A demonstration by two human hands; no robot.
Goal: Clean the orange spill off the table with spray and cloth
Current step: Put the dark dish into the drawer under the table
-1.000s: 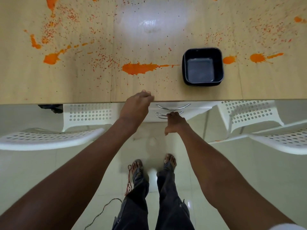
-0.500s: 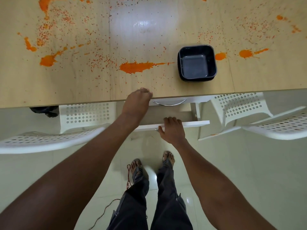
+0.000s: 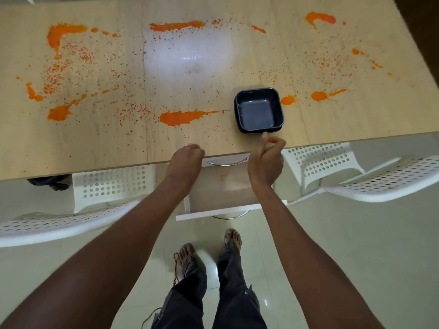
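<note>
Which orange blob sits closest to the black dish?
The small round blob just right of the black dish, nearly touching its rim. The long streak on the dish's left only reaches it by a thin tail; the others lie farther off.

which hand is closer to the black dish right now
Right. The right hand is raised just below the black dish, one fingertip almost at its near rim. The left hand rests at the table edge, well off to the dish's left.

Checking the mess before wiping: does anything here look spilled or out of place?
Orange splatter covers much of the table, around the black dish. One orange spot lies inside the open drawer.
</note>
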